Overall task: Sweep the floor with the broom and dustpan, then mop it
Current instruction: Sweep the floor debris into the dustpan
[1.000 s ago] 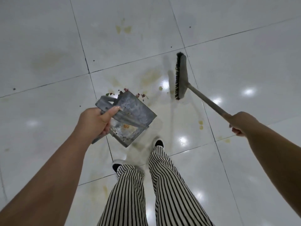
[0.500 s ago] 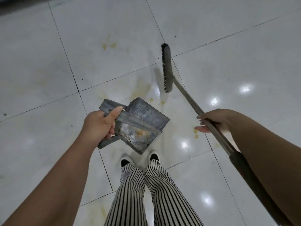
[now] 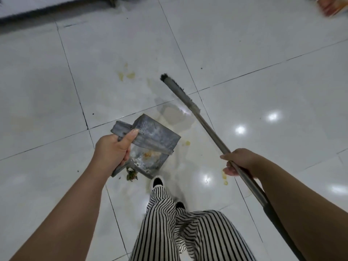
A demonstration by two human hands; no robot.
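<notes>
My left hand [image 3: 113,149] grips the handle of a grey metal dustpan [image 3: 156,138], lifted off the floor and tilted. Crumbs lie inside the pan, and a clump of greenish debris [image 3: 131,175] shows at its lower edge. My right hand [image 3: 239,162] holds the broom's metal handle [image 3: 209,132] partway down. The broom head [image 3: 178,92] with dark bristles is raised above the white tiled floor [image 3: 263,44], pointing away to the upper left. Yellowish stains [image 3: 126,75] and a wet smear [image 3: 175,113] mark the tiles ahead.
My legs in striped trousers [image 3: 180,227] and one shoe [image 3: 157,180] stand just below the dustpan. A dark-edged furniture base [image 3: 56,8] runs along the top left. An orange-and-white object [image 3: 331,5] sits at the top right corner. More yellow drips [image 3: 225,178] dot the floor by my right hand.
The view has shifted forward and up. The broom has lifted and swung, its head now angling to the upper left. Debris now shows at the dustpan's lower edge. One foot has stepped forward.
</notes>
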